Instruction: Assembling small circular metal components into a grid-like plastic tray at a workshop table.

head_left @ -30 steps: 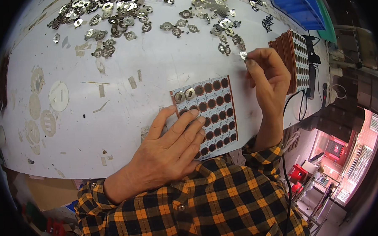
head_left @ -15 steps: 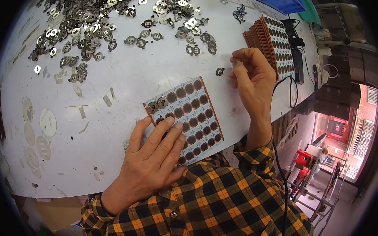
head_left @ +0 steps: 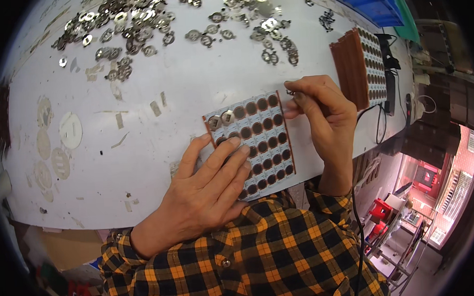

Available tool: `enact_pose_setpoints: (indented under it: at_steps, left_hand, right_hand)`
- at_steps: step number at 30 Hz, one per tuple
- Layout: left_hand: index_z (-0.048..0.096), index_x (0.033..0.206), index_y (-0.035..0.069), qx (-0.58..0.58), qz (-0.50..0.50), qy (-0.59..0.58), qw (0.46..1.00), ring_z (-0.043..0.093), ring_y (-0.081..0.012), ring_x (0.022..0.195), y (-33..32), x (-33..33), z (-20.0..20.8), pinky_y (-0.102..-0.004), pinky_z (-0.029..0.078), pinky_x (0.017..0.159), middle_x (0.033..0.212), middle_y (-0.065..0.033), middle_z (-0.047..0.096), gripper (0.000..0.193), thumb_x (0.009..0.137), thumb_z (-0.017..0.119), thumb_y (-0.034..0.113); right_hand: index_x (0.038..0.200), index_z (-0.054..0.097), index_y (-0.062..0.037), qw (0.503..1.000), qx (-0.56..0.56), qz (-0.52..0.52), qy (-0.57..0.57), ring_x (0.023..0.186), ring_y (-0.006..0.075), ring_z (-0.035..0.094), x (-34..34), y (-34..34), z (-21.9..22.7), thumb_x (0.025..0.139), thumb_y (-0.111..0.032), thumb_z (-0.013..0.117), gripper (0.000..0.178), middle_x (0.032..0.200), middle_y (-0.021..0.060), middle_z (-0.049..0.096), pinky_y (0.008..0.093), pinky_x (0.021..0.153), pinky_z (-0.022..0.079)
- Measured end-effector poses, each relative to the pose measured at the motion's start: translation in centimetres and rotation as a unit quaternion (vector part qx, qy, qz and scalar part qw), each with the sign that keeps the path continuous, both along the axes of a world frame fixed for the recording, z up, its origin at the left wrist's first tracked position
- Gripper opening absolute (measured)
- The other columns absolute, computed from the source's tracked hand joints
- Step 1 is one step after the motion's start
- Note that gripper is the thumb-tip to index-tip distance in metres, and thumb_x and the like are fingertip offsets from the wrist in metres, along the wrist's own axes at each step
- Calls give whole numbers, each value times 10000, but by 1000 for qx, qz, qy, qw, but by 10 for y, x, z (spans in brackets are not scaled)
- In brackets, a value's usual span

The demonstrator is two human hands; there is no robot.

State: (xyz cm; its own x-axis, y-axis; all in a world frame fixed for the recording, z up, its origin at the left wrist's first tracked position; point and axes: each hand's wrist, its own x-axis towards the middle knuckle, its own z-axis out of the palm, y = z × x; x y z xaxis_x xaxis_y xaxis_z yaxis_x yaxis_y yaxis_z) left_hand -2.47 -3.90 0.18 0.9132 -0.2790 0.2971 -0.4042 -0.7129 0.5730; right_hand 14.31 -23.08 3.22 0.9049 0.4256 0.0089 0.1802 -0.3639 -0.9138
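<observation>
A light-blue circuit board panel (head_left: 269,138) with rows of dark round pads lies on the white table in front of me. Two silver coin-cell battery clips, one of them a corner clip (head_left: 214,122), sit side by side at its far left corner. Across the panel's left part my left hand (head_left: 206,176) rests flat, fingers stretched, covering some pads. Just beyond the far right corner, my right hand (head_left: 320,104) pinches a small battery clip (head_left: 290,92) between thumb and forefinger. The fingers partly hide that clip.
Loose battery clips (head_left: 136,25) are heaped along the far side, with smaller groups nearer. At the right stands a stack of similar panels (head_left: 350,69), beside black cables (head_left: 389,51). A blue bin (head_left: 368,4) is at the far right. Tape scraps (head_left: 155,108) stick to the table's left.
My right hand has closed on the single loose clip that lay right of the panel and lifted it. The view has shifted, while my left hand stays on the panel.
</observation>
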Motion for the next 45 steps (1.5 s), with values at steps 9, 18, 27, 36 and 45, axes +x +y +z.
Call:
enact_pose_setpoints:
  at_steps: [9, 18, 27, 36, 45]
  left_hand:
    - [743, 1173, 13, 21, 12, -7, 1000, 578, -298, 1392, -2, -1, -3, -600, 385, 1188, 1364, -133, 690, 484, 861, 741, 382]
    - [748, 1170, 18, 10, 15, -17, 1000, 583, -297, 1383, -3, -3, -7, -607, 399, 1181, 1356, -136, 697, 475, 846, 741, 366]
    - [745, 1155, 9, 9, 23, -10, 1000, 587, -301, 1373, -5, -3, -4, -604, 410, 1168, 1347, -135, 695, 473, 830, 742, 354]
    - [745, 1130, 13, 12, 32, -24, 999, 616, -298, 1337, -6, -1, -5, -596, 414, 1166, 1326, -128, 705, 451, 811, 748, 332]
    - [747, 1122, 30, -3, 40, -20, 999, 579, -318, 1382, -8, -4, -7, -581, 419, 1160, 1350, -124, 691, 450, 797, 766, 339]
  right_hand:
    - [1069, 722, 34, 975, -142, 97, -140, 784, 92, 647, -16, 17, -7, 936, 92, 667, 155, 956, 47, 654, 214, 647, 498]
    - [1148, 708, 31, 994, -75, -6, 79, 727, 57, 592, -21, 22, 9, 960, 57, 694, 191, 952, 10, 693, 203, 654, 488]
    - [1108, 713, 46, 994, -74, 72, 28, 787, 34, 643, -27, 33, -2, 939, 40, 748, 172, 922, 18, 730, 174, 677, 487]
    - [1013, 731, 48, 996, -56, 65, 13, 788, 39, 652, -33, 35, -6, 924, 58, 753, 92, 924, 37, 741, 179, 686, 497]
    - [1023, 734, 42, 988, -78, 116, -68, 771, 35, 648, -26, 34, -8, 913, 60, 762, 116, 890, 28, 741, 170, 648, 474]
